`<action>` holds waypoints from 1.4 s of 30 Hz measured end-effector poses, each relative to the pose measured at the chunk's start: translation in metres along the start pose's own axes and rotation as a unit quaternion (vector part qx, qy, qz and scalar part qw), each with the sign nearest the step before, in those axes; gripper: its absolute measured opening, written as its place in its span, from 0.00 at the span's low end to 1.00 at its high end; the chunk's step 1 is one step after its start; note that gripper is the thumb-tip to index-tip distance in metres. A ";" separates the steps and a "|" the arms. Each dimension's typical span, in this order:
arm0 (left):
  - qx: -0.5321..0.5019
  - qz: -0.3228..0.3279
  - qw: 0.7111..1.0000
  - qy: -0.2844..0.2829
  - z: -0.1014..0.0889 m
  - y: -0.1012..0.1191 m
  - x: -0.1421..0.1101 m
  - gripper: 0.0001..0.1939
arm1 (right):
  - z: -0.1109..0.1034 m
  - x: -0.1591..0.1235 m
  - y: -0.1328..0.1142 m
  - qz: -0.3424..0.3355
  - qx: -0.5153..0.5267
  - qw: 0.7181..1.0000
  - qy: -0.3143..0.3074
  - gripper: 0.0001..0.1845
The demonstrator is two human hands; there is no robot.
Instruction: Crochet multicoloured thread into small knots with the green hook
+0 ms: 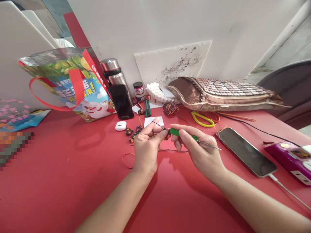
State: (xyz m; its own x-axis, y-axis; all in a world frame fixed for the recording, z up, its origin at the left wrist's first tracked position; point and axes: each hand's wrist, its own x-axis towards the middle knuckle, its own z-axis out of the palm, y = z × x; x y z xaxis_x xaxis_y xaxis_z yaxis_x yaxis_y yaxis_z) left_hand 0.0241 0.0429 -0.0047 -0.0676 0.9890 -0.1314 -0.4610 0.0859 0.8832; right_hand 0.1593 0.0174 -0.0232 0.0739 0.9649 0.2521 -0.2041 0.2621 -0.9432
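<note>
Fingers of the left hand (147, 147): our thumb and index finger pinch the multicoloured cord work (167, 134), a dark strand (158, 124) stretched near the raised index fingertip.
Fingers of the right hand (201, 149): we press thumb and index finger onto the green-handled tool (174, 131); whether the lower fingers also grip cord, we cannot tell.
Cord work: it sits between our two hands, beside the tool's handle end, partly hidden by fingertips.
Metal shaft (208, 144): it points towards four o'clock, away from the cord work.
Stitch in hand: we judge that we are setting or tightening it by finger, the tool turned aside.
Next move: in our judgement it calls for even tension on the strand.
White card (148, 121): ten o'clock from the cord work, just beyond our left fingertips.
Braided pieces (136, 131): nine o'clock, on the red table (97, 194).
Cord ball (170, 108): twelve o'clock.
Yellow scissors (202, 124): two o'clock.
Flat phone (246, 152): just past three o'clock, well apart.
</note>
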 end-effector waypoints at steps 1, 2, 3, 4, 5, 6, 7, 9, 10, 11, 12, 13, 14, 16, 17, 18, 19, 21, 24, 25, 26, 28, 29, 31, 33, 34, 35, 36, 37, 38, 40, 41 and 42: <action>-0.003 0.003 1.000 0.003 0.000 -0.001 -0.001 0.20 | 0.002 -0.001 0.000 -0.011 -0.015 1.000 0.008 0.12; -0.008 0.002 1.000 0.006 0.001 -0.001 -0.002 0.19 | 0.005 -0.003 0.001 -0.023 -0.026 0.999 0.017 0.12; -0.015 -0.001 1.000 0.006 0.001 -0.002 -0.003 0.16 | 0.007 -0.006 0.003 -0.036 -0.034 0.998 0.027 0.12; -0.024 -0.010 1.000 0.002 0.001 -0.002 -0.004 0.13 | 0.009 -0.008 0.004 -0.046 -0.038 0.998 0.035 0.13; -0.033 -0.021 0.999 -0.008 0.002 -0.002 -0.004 0.11 | 0.011 -0.010 0.006 -0.054 -0.040 0.997 0.039 0.13; -0.041 -0.034 0.998 -0.021 0.001 -0.002 -0.004 0.11 | 0.012 -0.012 0.007 -0.061 -0.039 0.997 0.040 0.14; -0.049 -0.045 0.997 -0.035 0.001 -0.001 -0.003 0.12 | 0.012 -0.013 0.009 -0.066 -0.034 0.997 0.036 0.14; -0.058 -0.056 0.995 -0.054 -0.002 0.002 0.000 0.14 | 0.010 -0.013 0.011 -0.070 -0.015 0.997 0.014 0.14; -0.060 -0.056 0.995 -0.058 -0.003 0.004 0.002 0.16 | 0.008 -0.012 0.011 -0.069 -0.002 0.998 0.000 0.14; -0.060 -0.055 0.995 -0.058 -0.005 0.006 0.004 0.18 | 0.006 -0.011 0.011 -0.064 0.014 0.998 -0.015 0.14; -0.060 -0.054 0.995 -0.057 -0.007 0.007 0.006 0.18 | 0.003 -0.009 0.012 -0.055 0.030 0.998 -0.029 0.14; -0.060 -0.054 0.995 -0.059 -0.009 0.009 0.008 0.20 | 0.001 -0.008 0.012 -0.043 0.045 0.997 -0.040 0.14; -0.058 -0.055 0.995 -0.062 -0.010 0.010 0.010 0.20 | -0.001 -0.006 0.012 -0.029 0.057 0.997 -0.049 0.14; -0.054 -0.058 0.994 -0.070 -0.012 0.013 0.012 0.21 | -0.004 -0.004 0.011 0.002 0.074 0.996 -0.057 0.14; -0.050 -0.060 0.994 -0.074 -0.013 0.014 0.012 0.21 | -0.005 -0.004 0.011 0.015 0.080 0.995 -0.057 0.14; -0.046 -0.062 0.994 -0.077 -0.013 0.015 0.012 0.21 | -0.006 -0.003 0.010 0.026 0.085 0.994 -0.057 0.14; -0.041 -0.063 0.994 -0.080 -0.014 0.016 0.013 0.21 | -0.007 -0.003 0.010 0.034 0.090 0.994 -0.056 0.13; -0.033 -0.065 0.994 -0.084 -0.014 0.017 0.013 0.21 | -0.008 -0.002 0.008 0.044 0.102 0.992 -0.058 0.12; -0.025 -0.069 0.994 -0.083 -0.015 0.019 0.013 0.21 | -0.008 -0.001 0.007 0.060 0.120 0.989 -0.056 0.12; -0.023 -0.070 0.994 -0.082 -0.015 0.020 0.013 0.21 | -0.008 0.000 0.006 0.064 0.123 0.989 -0.053 0.12; -0.022 -0.070 0.994 -0.081 -0.014 0.020 0.013 0.21 | -0.008 0.000 0.006 0.065 0.124 0.989 -0.051 0.12; -0.024 -0.073 0.994 -0.079 -0.013 0.021 0.012 0.21 | -0.007 0.001 0.005 0.057 0.120 0.990 -0.048 0.12; -0.025 -0.074 0.994 -0.078 -0.013 0.021 0.012 0.22 | -0.007 0.001 0.005 0.052 0.117 0.991 -0.045 0.13; -0.025 -0.076 0.994 -0.077 -0.013 0.021 0.013 0.22 | -0.006 0.001 0.005 0.048 0.117 0.991 -0.037 0.13; -0.019 -0.076 0.994 -0.075 -0.013 0.021 0.013 0.23 | -0.006 0.001 0.004 0.063 0.127 0.989 -0.029 0.12; -0.016 -0.074 0.994 -0.075 -0.014 0.021 0.013 0.23 | -0.005 0.001 0.004 0.074 0.135 0.988 -0.025 0.11; -0.013 -0.072 0.994 -0.075 -0.015 0.021 0.013 0.23 | -0.005 0.001 0.003 0.086 0.144 0.986 -0.021 0.11; -0.011 -0.071 0.995 -0.075 -0.015 0.020 0.014 0.23 | -0.004 0.002 0.002 0.096 0.152 0.984 -0.015 0.12; -0.010 -0.071 0.995 -0.075 -0.016 0.020 0.014 0.23 | -0.003 0.002 0.001 0.106 0.160 0.981 -0.007 0.12; -0.011 -0.070 0.995 -0.074 -0.016 0.020 0.014 0.22 | -0.002 0.003 0.000 0.114 0.166 0.979 0.002 0.13; -0.014 -0.071 0.995 -0.071 -0.016 0.020 0.014 0.22 | -0.001 0.005 -0.001 0.131 0.178 0.975 0.019 0.15; -0.015 -0.073 0.995 -0.069 -0.016 0.020 0.014 0.22 | 0.000 0.006 -0.002 0.139 0.182 0.973 0.025 0.17; -0.015 -0.074 0.995 -0.067 -0.016 0.020 0.014 0.22 | 0.001 0.007 -0.003 0.146 0.184 0.972 0.028 0.18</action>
State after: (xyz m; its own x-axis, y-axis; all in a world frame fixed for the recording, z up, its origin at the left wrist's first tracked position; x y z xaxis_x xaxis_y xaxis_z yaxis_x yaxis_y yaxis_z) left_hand -0.0004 0.0570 0.0040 0.1210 0.9731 -0.1960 -0.4842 0.2302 0.8442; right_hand 0.1595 0.0235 -0.0188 0.0111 0.9993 -0.0366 -0.5592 -0.0241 -0.8287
